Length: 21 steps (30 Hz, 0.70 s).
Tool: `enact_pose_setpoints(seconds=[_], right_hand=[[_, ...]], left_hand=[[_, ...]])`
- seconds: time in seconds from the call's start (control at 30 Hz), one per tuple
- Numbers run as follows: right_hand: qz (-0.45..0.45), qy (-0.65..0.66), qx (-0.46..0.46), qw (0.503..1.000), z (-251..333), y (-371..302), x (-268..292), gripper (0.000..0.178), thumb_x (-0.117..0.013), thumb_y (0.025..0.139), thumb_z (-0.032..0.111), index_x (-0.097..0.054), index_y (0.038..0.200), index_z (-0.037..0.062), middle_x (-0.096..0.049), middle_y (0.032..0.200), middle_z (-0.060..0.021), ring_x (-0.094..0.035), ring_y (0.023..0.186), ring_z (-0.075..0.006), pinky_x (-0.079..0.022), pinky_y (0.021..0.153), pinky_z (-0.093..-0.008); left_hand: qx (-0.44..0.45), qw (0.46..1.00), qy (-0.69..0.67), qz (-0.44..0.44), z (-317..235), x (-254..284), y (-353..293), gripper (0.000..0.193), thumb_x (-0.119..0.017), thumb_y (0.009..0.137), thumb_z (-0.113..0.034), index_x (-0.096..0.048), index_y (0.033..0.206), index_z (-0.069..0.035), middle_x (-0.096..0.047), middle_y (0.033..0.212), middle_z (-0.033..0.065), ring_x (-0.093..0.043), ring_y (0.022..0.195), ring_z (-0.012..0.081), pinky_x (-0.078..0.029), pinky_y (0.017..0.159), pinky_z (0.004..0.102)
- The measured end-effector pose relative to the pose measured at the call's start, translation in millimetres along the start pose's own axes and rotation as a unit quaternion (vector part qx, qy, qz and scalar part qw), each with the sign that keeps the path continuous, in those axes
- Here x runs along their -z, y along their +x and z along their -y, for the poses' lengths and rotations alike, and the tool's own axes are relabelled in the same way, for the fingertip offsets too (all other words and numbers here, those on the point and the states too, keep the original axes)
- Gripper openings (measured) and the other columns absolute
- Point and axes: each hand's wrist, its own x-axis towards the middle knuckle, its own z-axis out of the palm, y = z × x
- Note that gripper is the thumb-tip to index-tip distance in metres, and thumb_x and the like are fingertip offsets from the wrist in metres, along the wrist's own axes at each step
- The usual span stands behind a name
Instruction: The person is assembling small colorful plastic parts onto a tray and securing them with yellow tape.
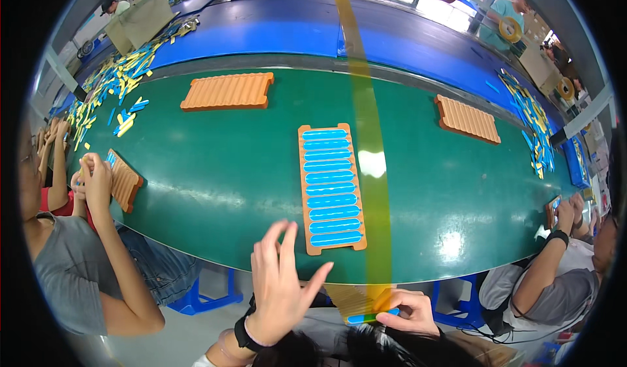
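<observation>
My left hand [281,282] is raised at the table's near edge with its fingers spread and nothing in it. Just beyond its fingertips lies an orange-brown ridged tray [304,190], its grooves filled with a row of blue strips [330,189]. Below the table edge, my right hand [411,311] pinches a blue strip [372,316] between thumb and fingers. Beside that strip is a brown ridged piece [346,296], partly hidden. A translucent amber band [372,171] runs down the view to the right hand and overlaps the strip; whether the fingers touch the band, I cannot tell.
Bare ridged trays lie at the far left [225,91] and far right [467,120] of the green table [241,151]. Loose blue and yellow strips are heaped at left [117,79] and right [532,122]. Co-workers sit on both sides, the left one [98,190] beside another tray [125,183].
</observation>
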Motion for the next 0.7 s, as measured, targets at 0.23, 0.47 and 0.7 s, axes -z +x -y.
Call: enact_pose_setpoints(seconds=[0.23, 0.47, 0.7], right_hand=[[-0.056, 0.046, 0.029, 0.997, -1.2, 3.6, -15.1, 0.01, -0.063, 0.071, -0.006, -0.055, 0.077, -0.0034, -0.056, 0.095, -0.0148, -0.057, 0.082, -0.0186, -0.043, 0.074, -0.0281], [-0.119, 0.083, 0.057, 0.988, -0.5, 0.4, -12.3, 0.011, -0.064, 0.071, -0.002, -0.06, 0.081, -0.0021, -0.021, 0.134, -0.0287, -0.052, 0.105, -0.0254, -0.039, 0.088, -0.0321], [-0.183, 0.047, 0.08, 0.979, -0.8, -5.2, -5.4, 0.012, -0.066, 0.067, 0.001, -0.062, 0.079, -0.0013, -0.028, 0.131, -0.0291, -0.052, 0.103, -0.0228, -0.037, 0.089, -0.033]], left_hand=[[-0.003, 1.0, -0.009, 0.021, 0.4, -11.7, 1.1, 0.056, -0.068, 0.067, -0.012, -0.046, 0.116, 0.005, -0.044, 0.124, 0.0109, -0.044, 0.091, 0.0254, -0.034, 0.077, 0.0338], [-0.052, 0.996, -0.007, 0.067, -18.6, -6.8, -35.6, 0.059, -0.071, 0.063, -0.015, -0.049, 0.112, 0.007, -0.045, 0.126, 0.0101, -0.044, 0.086, 0.0212, -0.032, 0.071, 0.0311], [-0.045, 0.997, 0.017, 0.055, -31.5, -21.2, -27.9, 0.063, -0.073, 0.063, -0.025, -0.049, 0.114, 0.002, -0.048, 0.12, 0.0078, -0.043, 0.092, 0.0242, -0.031, 0.079, 0.0329]])
